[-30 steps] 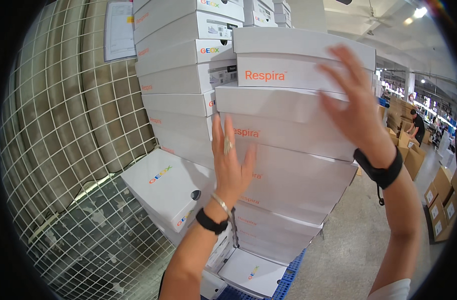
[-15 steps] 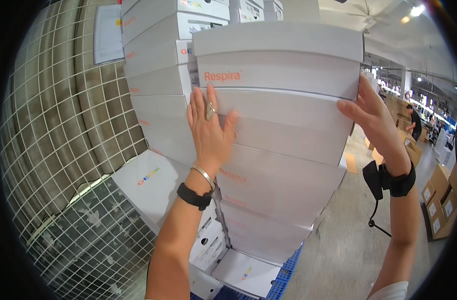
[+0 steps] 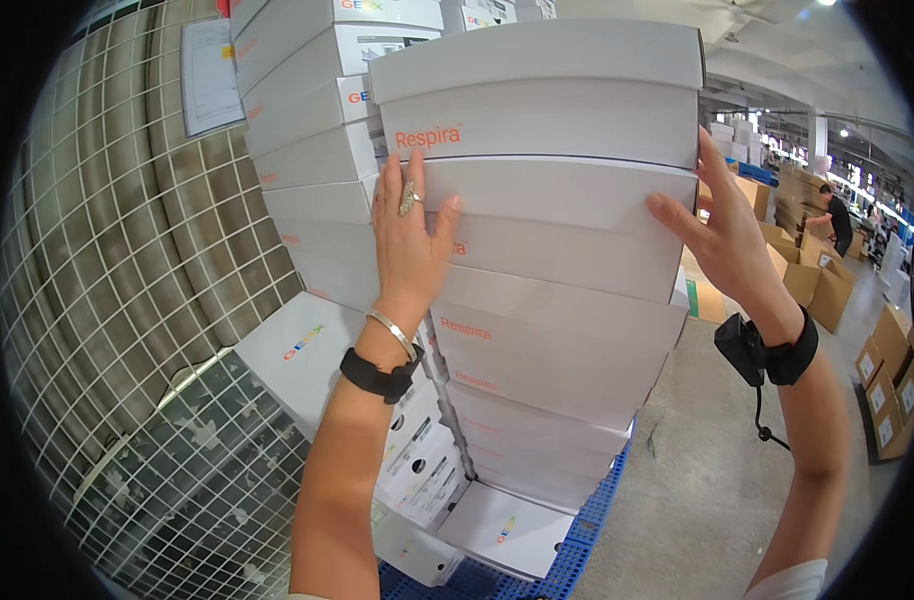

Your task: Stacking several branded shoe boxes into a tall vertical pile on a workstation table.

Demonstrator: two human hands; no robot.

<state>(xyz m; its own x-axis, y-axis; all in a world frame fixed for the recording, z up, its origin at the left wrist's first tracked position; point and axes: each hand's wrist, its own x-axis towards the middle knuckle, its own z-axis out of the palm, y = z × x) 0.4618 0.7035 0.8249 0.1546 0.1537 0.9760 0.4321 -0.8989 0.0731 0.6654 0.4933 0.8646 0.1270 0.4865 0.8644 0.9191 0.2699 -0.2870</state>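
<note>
A tall stack of white shoeboxes fills the middle. Against the front of its upper part, my left hand [image 3: 409, 245] lies flat with fingers stretched upward. It touches the second shoebox [image 3: 547, 190], and its fingertips reach the lower edge of the top shoebox [image 3: 547, 115]. My right hand [image 3: 727, 235] is at the right corner of these two boxes, fingers extended along the side and thumb apart on the front. The side hides part of its fingers. Lower in the stack is a larger-looking white shoebox [image 3: 567, 335]. Black bands circle both wrists.
More stacked shoeboxes [image 3: 312, 155] stand behind on the left, beside a wire mesh [image 3: 107, 250]. A single white box [image 3: 302, 350] lies lower left. Blue plastic pallet [image 3: 577, 555] shows underneath. Brown cartons [image 3: 817, 285] and a person in dark clothing [image 3: 835, 218] are at far right.
The view has shifted slightly, so the stack sits a little higher and further left, with more of the blue pallet showing. Both hands keep their places on the boxes.
</note>
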